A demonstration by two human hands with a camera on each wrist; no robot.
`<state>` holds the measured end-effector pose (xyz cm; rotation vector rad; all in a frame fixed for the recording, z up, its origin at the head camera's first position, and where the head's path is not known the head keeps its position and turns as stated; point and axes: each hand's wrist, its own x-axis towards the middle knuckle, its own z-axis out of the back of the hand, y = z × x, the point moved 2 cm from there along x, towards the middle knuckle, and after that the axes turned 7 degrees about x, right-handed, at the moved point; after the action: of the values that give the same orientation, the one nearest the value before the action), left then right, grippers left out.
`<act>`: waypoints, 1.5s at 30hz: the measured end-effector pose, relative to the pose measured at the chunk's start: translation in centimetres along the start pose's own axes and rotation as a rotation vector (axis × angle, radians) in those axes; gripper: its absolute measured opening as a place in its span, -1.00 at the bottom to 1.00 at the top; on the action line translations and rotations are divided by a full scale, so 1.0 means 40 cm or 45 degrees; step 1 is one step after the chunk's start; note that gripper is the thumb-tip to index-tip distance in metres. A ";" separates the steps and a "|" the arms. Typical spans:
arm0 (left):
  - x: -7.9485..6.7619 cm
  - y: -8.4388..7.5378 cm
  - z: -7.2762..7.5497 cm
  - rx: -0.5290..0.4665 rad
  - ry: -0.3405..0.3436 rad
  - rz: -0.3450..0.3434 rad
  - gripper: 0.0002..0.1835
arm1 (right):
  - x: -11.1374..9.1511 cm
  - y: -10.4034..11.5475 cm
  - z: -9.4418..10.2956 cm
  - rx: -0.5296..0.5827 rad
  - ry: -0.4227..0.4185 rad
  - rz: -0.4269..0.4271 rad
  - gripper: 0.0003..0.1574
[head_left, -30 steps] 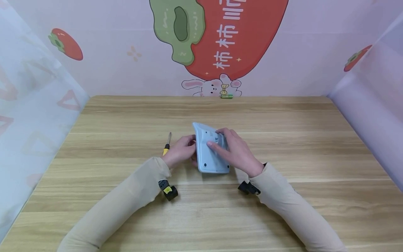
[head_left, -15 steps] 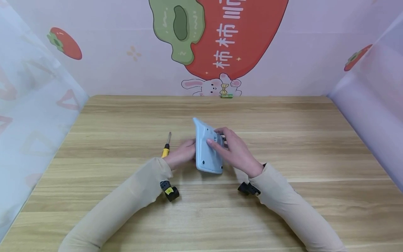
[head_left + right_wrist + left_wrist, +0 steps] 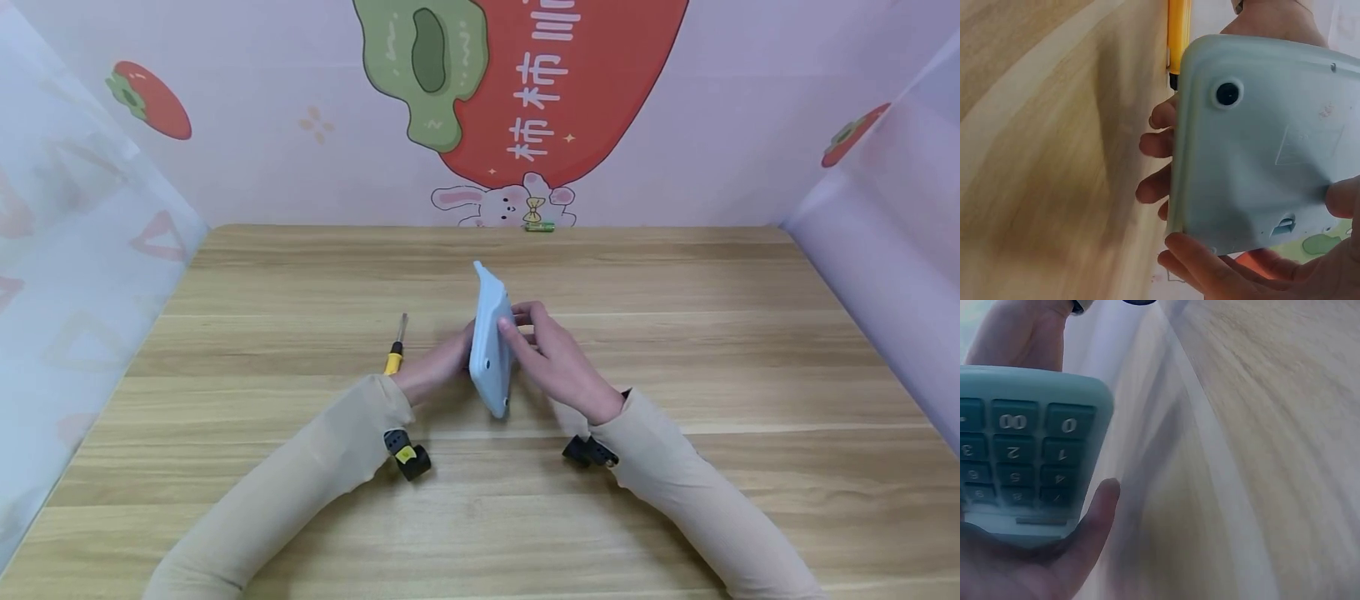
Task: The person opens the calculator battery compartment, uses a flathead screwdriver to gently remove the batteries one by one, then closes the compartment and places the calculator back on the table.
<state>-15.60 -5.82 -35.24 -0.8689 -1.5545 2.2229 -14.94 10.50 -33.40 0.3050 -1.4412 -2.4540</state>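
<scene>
A light blue calculator (image 3: 491,354) stands on edge between the two hands, above the table. Its number keys (image 3: 1016,453) face my left hand (image 3: 438,364); its back, with a dark round foot (image 3: 1227,94) and a small latch, faces the right. My right hand (image 3: 558,358) grips it, thumb on the back and fingers at the edge. The left hand lies against the key side. Its fingertips (image 3: 1154,184) stick out past the edge in the right wrist view, fairly straight; its palm covers the display end in the left wrist view.
A screwdriver (image 3: 393,358) with a yellow and black handle lies just left of the left hand. A green battery (image 3: 540,227) rests at the back edge of the wooden table (image 3: 712,333). Printed cloth walls (image 3: 285,167) stand behind and on both sides.
The calculator has turned from showing its back to standing nearly edge-on, and its top has risen slightly. My left hand has moved a little right; the right hand stays almost in place.
</scene>
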 end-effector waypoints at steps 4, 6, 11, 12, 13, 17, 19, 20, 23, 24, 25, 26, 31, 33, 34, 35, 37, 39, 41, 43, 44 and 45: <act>0.005 -0.007 -0.005 -0.048 -0.039 0.036 -0.31 | 0.000 0.003 -0.005 0.040 0.017 0.024 -0.25; 0.007 -0.010 -0.008 -0.079 -0.035 0.040 -0.30 | 0.000 0.005 -0.006 0.067 0.028 0.036 -0.26; 0.010 -0.011 -0.012 -0.071 -0.066 0.068 -0.30 | -0.002 0.006 -0.006 0.125 0.052 0.044 -0.29; 0.010 -0.010 -0.012 -0.058 -0.084 0.081 -0.30 | -0.003 0.006 -0.006 0.135 0.056 0.042 -0.30; 0.010 -0.009 -0.012 -0.051 -0.094 0.088 -0.29 | -0.003 0.006 -0.005 0.146 0.061 0.048 -0.32; 0.012 -0.005 -0.013 -0.016 -0.130 0.130 -0.27 | -0.005 0.006 0.002 0.206 0.070 0.074 -0.37; 0.013 -0.004 -0.012 -0.004 -0.148 0.132 -0.26 | -0.006 0.007 0.006 0.249 0.065 0.092 -0.39; 0.014 -0.003 -0.012 0.005 -0.158 0.136 -0.26 | -0.007 0.008 0.008 0.270 0.058 0.098 -0.40; 0.018 -0.003 -0.010 -0.007 -0.171 0.138 -0.26 | -0.009 0.011 0.015 0.319 0.022 0.111 -0.40; 0.020 -0.003 -0.010 -0.008 -0.171 0.136 -0.26 | -0.010 0.012 0.017 0.326 0.006 0.113 -0.40; 0.021 -0.003 -0.009 -0.006 -0.171 0.140 -0.26 | -0.011 0.013 0.019 0.328 -0.008 0.112 -0.40; 0.022 -0.003 -0.009 -0.009 -0.172 0.142 -0.27 | -0.012 0.014 0.021 0.330 -0.020 0.110 -0.40; 0.021 -0.005 -0.008 -0.005 -0.198 0.183 -0.31 | -0.014 0.014 0.030 0.302 -0.044 0.088 -0.41; 0.017 -0.003 -0.006 -0.006 -0.236 0.235 -0.33 | -0.014 0.014 0.033 0.287 -0.055 0.076 -0.42; 0.014 -0.002 -0.004 -0.002 -0.254 0.261 -0.34 | -0.014 0.014 0.035 0.280 -0.063 0.069 -0.42; 0.012 -0.001 -0.003 0.003 -0.269 0.284 -0.35 | -0.014 0.014 0.037 0.272 -0.073 0.062 -0.43; 0.006 0.002 0.001 0.018 -0.308 0.321 -0.37 | -0.013 0.014 0.041 0.260 -0.086 0.052 -0.43; 0.003 0.003 0.006 0.046 -0.330 0.327 -0.40 | -0.014 0.013 0.045 0.251 -0.099 0.040 -0.43; 0.002 0.005 0.011 0.070 -0.344 0.323 -0.43 | -0.014 0.013 0.047 0.246 -0.104 0.033 -0.42; 0.001 0.006 0.014 0.087 -0.354 0.317 -0.45 | -0.015 0.012 0.050 0.237 -0.108 0.030 -0.41; 0.000 0.007 0.015 0.091 -0.357 0.313 -0.46 | -0.016 0.012 0.051 0.227 -0.111 0.029 -0.41; 0.000 0.009 0.016 0.095 -0.359 0.309 -0.47 | -0.016 0.012 0.051 0.218 -0.113 0.027 -0.41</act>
<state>-15.96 -6.43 -35.43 -0.7859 -1.5390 2.6569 -14.94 12.18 -31.98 0.2165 -1.6874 -2.3588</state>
